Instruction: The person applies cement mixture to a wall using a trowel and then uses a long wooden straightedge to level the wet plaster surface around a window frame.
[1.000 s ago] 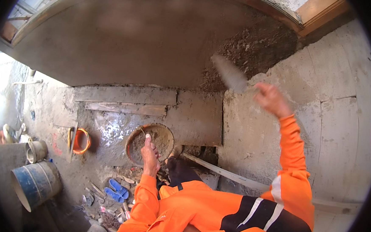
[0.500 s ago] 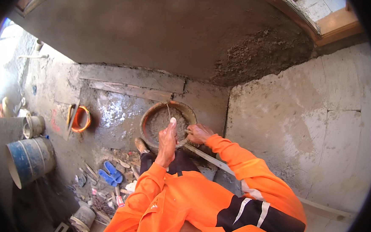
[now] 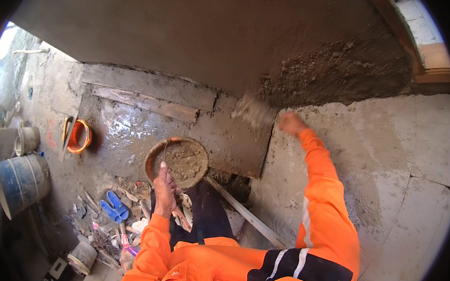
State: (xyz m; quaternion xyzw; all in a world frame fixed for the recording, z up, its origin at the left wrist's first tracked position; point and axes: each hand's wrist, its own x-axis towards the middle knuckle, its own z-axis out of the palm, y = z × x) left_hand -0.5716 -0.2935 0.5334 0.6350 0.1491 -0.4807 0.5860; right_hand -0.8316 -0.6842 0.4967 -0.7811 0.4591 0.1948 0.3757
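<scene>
My left hand (image 3: 165, 191) is closed round the thin wire handle of a round bucket (image 3: 202, 177) with an orange-brown rim. Wet grey mortar (image 3: 185, 161) fills much of the bucket, which hangs in front of my legs. Out to the right, my right hand (image 3: 291, 124) is raised near the corner where the walls meet, its fingers closed. Motion smears it, and I cannot make out the tool in it. A blurred grey patch (image 3: 253, 111), mortar or a blade, shows left of that hand, in front of the rough mortar on the wall (image 3: 337, 70).
Planks (image 3: 145, 103) lie along the wall's foot. At left are an orange bucket (image 3: 85, 137), a blue drum (image 3: 22, 182) and a pale bucket (image 3: 83, 257). Blue sandals (image 3: 115, 206) sit among rubble. A long straight bar (image 3: 246, 211) slants beside my legs.
My right hand has swung from the bucket's right rim up and out to the wall corner. The bucket and left hand sit further left and slightly lower in view, which has shifted too.
</scene>
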